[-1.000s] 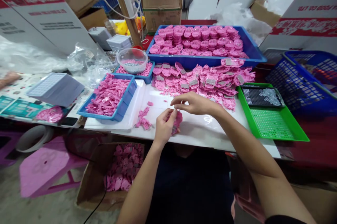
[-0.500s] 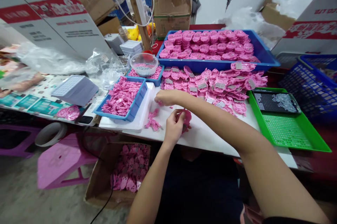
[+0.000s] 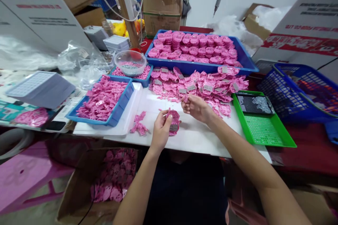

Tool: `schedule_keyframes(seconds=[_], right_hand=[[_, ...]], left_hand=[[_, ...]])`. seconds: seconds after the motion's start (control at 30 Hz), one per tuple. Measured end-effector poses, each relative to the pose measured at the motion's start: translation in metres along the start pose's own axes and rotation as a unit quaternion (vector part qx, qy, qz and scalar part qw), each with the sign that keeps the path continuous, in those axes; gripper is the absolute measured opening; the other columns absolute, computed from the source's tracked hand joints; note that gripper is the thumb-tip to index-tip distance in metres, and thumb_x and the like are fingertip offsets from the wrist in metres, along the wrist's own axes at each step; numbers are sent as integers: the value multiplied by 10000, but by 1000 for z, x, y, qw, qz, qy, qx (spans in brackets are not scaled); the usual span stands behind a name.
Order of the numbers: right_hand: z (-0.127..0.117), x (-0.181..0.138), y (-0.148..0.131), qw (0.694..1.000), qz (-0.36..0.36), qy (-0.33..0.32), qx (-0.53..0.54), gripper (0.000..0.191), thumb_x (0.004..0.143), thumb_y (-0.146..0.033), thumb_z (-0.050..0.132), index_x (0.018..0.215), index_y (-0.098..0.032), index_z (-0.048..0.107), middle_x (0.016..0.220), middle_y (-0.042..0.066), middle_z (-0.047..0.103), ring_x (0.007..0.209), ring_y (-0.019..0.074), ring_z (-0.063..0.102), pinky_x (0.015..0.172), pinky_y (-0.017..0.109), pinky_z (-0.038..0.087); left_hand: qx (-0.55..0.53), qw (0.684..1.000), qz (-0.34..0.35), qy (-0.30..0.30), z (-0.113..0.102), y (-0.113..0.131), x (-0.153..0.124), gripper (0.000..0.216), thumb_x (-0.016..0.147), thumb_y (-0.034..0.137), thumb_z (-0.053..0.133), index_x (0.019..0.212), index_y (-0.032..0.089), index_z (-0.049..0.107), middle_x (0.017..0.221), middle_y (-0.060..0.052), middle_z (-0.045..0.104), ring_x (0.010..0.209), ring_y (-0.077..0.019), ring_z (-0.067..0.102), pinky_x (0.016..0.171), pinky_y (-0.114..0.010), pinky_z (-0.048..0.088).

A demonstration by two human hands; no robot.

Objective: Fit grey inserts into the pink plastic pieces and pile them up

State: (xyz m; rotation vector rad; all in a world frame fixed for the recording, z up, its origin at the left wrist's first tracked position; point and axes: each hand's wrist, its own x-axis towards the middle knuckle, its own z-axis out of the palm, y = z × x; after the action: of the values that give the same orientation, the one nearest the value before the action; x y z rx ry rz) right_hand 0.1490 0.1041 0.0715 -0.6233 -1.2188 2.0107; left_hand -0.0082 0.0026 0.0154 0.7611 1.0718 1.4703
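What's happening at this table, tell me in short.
Someone is handling pink parts with bare hands. The left hand holds a pink piece over the white tabletop; the right hand, just apart from it, seems to pinch a small pink part. Behind them lies a loose pink pile, then a large blue tray of stacked pink pieces.

Near the centre of the frame, the fingertips of the right hand [image 3: 196, 108] partly cover a pink piece [image 3: 186, 99] too small to make out, while the thumb of the left hand [image 3: 161, 128] hides part of the pink casing [image 3: 175, 119]. Fine print on the white carton [image 3: 52, 11] at upper left is too blurred to read. The pink stool [image 3: 22, 174] at lower left and the blue basket [image 3: 311, 89] at right run past the edges.
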Motion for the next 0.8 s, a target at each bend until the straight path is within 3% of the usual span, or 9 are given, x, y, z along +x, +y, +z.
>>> schedule_keyframes(seconds=[0.17, 0.3, 0.4, 0.5, 0.57, 0.7, 0.8], right_hand=[[0, -8, 10, 996, 17, -35, 74, 311, 861, -442, 720, 832, -156, 600, 724, -14, 516, 590, 82, 427, 560, 209, 395], [2, -12, 10, 997, 32, -42, 53, 281, 879, -428, 681, 854, -165, 586, 730, -8, 503, 592, 98, 410, 554, 238, 396], [3, -12, 10, 999, 19, -29, -19, 336, 872, -497, 671, 847, -182, 557, 709, -12, 507, 579, 107, 411, 547, 256, 405], [5, -11, 10, 979, -39, -8, -198, 354, 921, -520, 624, 879, -171, 582, 747, 8, 574, 615, 120, 492, 599, 275, 457], [6, -9, 12, 919, -119, 24, -374, 300, 962, -462, 598, 919, -165, 613, 805, 33, 622, 685, 140, 544, 665, 293, 480], [12, -8, 23, 719, -268, 23, -640, 218, 1032, -327, 496, 1003, -152, 622, 917, 102, 652, 836, 202, 579, 772, 344, 483], [18, -10, 28, 593, -299, -3, -747, 266, 1065, -270, 401, 993, -133, 617, 887, 112, 632, 829, 217, 560, 742, 344, 465]], left_hand=[[1, 1000, -7, 10, -1, -4, -3, 468, 843, 537, 705, 1122, 196, 549, 966, -70, 742, 721, -199, 748, 654, -306, 598], [6, 1000, -4, 16, -4, -9, -1, 470, 847, 539, 699, 1136, 200, 550, 1002, -83, 741, 742, -197, 745, 679, -314, 604], [20, 999, 2, 30, -6, -12, 1, 478, 844, 549, 696, 1140, 201, 557, 1027, -88, 741, 765, -186, 739, 699, -305, 604], [15, 999, 7, 35, -8, -13, 1, 475, 854, 548, 683, 1152, 200, 559, 1009, -83, 739, 766, -178, 729, 678, -283, 593], [5, 999, 8, 31, -8, -13, 2, 465, 862, 541, 676, 1156, 200, 565, 1002, -78, 734, 767, -176, 724, 691, -286, 592], [13, 999, 36, 38, -9, -13, 3, 401, 883, 507, 657, 1133, 198, 606, 1057, -75, 719, 911, -186, 710, 821, -299, 581], [22, 997, 60, 44, -9, -13, 5, 354, 905, 476, 633, 1120, 195, 636, 1092, -71, 709, 1022, -187, 680, 923, -297, 544]])
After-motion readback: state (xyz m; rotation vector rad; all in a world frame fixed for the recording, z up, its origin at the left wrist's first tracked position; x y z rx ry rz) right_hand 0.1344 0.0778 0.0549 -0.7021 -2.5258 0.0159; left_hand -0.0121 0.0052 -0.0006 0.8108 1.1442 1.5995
